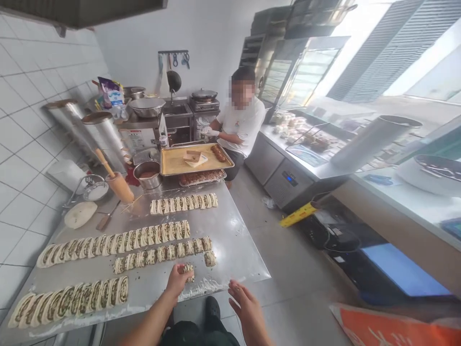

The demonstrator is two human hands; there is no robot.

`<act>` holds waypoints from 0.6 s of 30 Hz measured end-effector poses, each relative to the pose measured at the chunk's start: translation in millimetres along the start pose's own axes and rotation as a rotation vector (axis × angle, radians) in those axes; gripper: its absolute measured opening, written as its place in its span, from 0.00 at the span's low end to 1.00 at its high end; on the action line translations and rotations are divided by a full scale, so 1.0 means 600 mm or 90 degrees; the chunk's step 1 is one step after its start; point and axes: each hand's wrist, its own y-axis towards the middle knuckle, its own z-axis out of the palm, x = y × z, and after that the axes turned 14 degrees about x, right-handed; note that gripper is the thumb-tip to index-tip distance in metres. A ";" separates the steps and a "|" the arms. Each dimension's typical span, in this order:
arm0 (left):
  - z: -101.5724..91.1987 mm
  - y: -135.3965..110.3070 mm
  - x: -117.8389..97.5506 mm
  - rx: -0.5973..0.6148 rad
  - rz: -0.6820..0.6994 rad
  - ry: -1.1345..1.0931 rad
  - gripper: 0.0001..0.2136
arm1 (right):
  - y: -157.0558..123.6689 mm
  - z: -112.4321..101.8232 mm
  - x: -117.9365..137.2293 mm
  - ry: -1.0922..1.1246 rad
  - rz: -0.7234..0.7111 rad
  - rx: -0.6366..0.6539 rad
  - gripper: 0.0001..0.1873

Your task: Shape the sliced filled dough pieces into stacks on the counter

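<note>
Where the steel table runs toward the tiled wall, a near row of filled dough slices lies at the left, sliced but kept in line. Beyond it I see a pale dough piece, then a long row, likewise sliced and ungrouped, and a wooden rolling pin leaning behind. Next comes the middle row, which has gone furthest by my reckoning: its slices stand in small clusters with slight gaps between them. Just in front of that row, the left hand grips a small cluster between thumb and fingers; whether it is lifted off the steel I cannot tell. The far row also looks cut but not split into clusters, so three rows seem left at that stage. A large tray sits past it. Off the middle row's right end lies one loose cluster, set apart. Rightmost of the work, the right hand hangs by the table's near edge, fingers loosely spread, nothing visible in it, while a co-worker sits beyond.
</note>
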 end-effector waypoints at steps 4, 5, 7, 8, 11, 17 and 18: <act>0.066 0.071 0.031 -0.023 0.005 0.122 0.20 | -0.003 -0.078 -0.024 0.039 0.043 -0.046 0.39; 0.076 0.084 0.038 -0.035 0.010 0.154 0.19 | -0.002 -0.094 -0.028 0.050 0.050 -0.053 0.40; 0.087 0.104 0.051 -0.062 0.023 0.220 0.19 | 0.004 -0.123 -0.035 0.069 0.063 -0.063 0.40; 0.090 0.111 0.058 -0.073 0.030 0.252 0.19 | 0.008 -0.137 -0.039 0.076 0.069 -0.067 0.41; 0.099 0.125 0.077 -0.089 0.049 0.327 0.20 | 0.026 -0.173 -0.048 0.094 0.075 -0.081 0.41; 0.125 0.129 0.091 -0.126 0.066 0.412 0.19 | 0.047 -0.175 -0.051 0.095 0.079 -0.075 0.40; 0.118 0.124 0.090 -0.129 0.069 0.425 0.19 | 0.047 -0.166 -0.049 0.087 0.083 -0.064 0.39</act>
